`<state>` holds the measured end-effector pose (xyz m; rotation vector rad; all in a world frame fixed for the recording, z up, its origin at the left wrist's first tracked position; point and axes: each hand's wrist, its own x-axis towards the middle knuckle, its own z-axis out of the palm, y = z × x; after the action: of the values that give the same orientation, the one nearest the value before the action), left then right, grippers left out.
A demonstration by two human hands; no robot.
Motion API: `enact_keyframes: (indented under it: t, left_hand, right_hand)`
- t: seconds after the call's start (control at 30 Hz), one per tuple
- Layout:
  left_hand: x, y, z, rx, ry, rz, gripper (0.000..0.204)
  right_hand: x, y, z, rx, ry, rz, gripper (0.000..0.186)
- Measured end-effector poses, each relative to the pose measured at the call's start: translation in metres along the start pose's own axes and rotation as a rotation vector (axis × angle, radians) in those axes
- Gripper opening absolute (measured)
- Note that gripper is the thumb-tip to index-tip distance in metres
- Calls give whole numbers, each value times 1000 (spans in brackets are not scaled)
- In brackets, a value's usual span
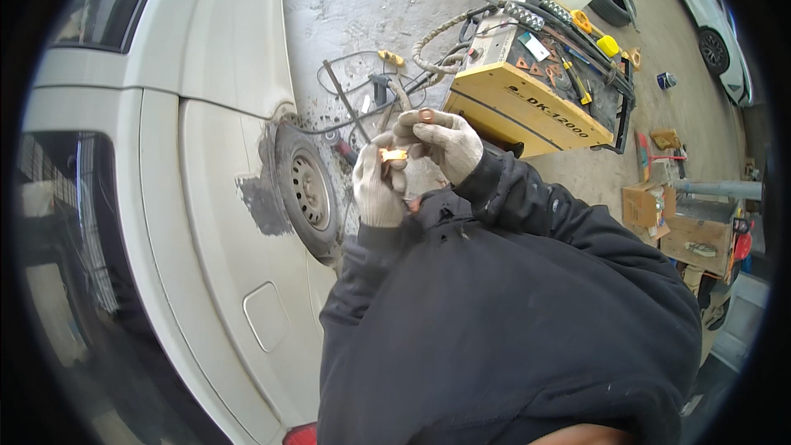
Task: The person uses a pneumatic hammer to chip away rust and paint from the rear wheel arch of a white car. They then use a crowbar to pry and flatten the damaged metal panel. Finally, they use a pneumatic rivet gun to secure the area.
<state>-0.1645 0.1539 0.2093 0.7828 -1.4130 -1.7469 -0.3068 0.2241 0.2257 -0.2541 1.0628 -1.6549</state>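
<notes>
The left hand point(376, 189) pinches a small glowing thing point(394, 154) just beside the curled right hand point(451, 146), whose grip I cannot tell, with a black-lettered yellow machine point(521, 109) rightward and a wheel point(310, 188) leftward.

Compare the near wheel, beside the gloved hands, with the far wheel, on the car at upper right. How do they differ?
The near wheel has a pale face with holes; the far wheel has a dark, spoked one. The near wheel appears larger, the far wheel smaller. Both are round.
</notes>
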Motion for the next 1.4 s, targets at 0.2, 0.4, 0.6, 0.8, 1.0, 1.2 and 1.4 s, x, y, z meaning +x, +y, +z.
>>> enact_keyframes:
  t: [0.2,0.4,0.6,0.8,1.0,1.2,1.4]
  left_hand:
    - [-6,-3,-32,142,-123,-116,25]
    - [-24,-14,-40,185,-176,-205,22]
    - [-24,-15,-46,217,-173,-297,22]
    - [-28,-21,-35,5,-221,-347,48]
    - [-31,-39,-40,-18,-230,-502,38]
    - [-39,-45,-53,-40,29,-540,26]
    - [-39,-59,-44,-93,299,-441,27]
  right_hand:
    - [-2,-28,-11,-502,29,-163,32]
    - [-8,-48,-14,-1089,22,-510,26]
    - [-8,-47,-24,-1645,-7,-329,27]
    - [-33,-13,-33,-1510,-381,-171,44]
    - [-1,-69,-196,-1166,900,-334,39]
    - [53,-137,-302,-1836,926,138,40]
    - [68,-148,-282,-1935,802,284,25]
